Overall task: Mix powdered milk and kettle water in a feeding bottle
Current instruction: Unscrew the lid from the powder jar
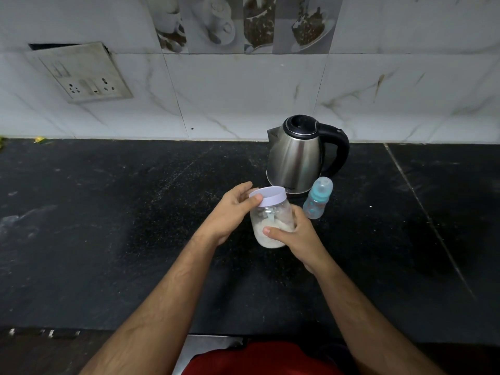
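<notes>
- The right hand (293, 235) is wrapped around the body of the powder jar (272, 223), which tilts left; the left hand (232, 209) pinches its pale lid (267, 196).
- If the lid comes off while the jar leans, I judge powder could spill onto the black counter (108, 239); a scoop seems to sit inside, unclear.
- Just beyond the right hand stands the capped feeding bottle (318, 198), untouched; an elbow swing could topple it.
- Farthest, behind both hands, the kettle (300, 155) stands closed.
</notes>
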A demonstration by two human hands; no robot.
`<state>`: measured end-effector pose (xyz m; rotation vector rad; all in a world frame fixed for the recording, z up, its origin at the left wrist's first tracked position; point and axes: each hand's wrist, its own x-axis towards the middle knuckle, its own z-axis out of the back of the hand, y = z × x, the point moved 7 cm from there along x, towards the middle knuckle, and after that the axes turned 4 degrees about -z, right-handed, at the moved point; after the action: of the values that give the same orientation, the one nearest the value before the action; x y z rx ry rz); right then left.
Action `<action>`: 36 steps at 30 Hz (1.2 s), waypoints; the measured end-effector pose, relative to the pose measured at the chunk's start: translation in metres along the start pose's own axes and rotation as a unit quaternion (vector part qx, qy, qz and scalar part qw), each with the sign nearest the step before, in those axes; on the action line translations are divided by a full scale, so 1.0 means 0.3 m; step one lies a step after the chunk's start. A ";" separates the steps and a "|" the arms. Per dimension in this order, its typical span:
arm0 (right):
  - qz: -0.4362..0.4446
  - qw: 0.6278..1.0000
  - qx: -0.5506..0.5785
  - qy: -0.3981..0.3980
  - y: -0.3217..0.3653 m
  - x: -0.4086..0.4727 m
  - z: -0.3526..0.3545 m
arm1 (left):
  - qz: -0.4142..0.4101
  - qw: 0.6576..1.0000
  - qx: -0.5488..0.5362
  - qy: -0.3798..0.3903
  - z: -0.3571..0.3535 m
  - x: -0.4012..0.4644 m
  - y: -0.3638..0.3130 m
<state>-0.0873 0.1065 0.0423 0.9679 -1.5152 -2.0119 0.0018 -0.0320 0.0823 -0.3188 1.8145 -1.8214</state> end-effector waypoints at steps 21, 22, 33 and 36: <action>0.003 0.998 -0.050 -0.033 -0.015 -0.019 -0.002 | -0.043 0.998 0.000 -0.035 0.033 -0.017 0.010; 0.005 0.998 -0.050 -0.030 -0.014 -0.022 -0.010 | -0.042 0.999 0.003 -0.031 0.032 -0.015 0.011; 0.011 0.995 -0.083 -0.045 0.003 -0.037 -0.028 | -0.050 0.996 0.064 0.020 -0.028 -0.026 0.004; 0.009 0.993 -0.096 -0.061 -0.003 -0.029 0.001 | -0.044 0.998 0.046 0.013 -0.019 -0.028 0.031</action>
<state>-0.0815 0.1131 0.0438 0.7655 -1.3534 -2.1914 0.0077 -0.0222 0.0746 -0.3463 1.7529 -1.9705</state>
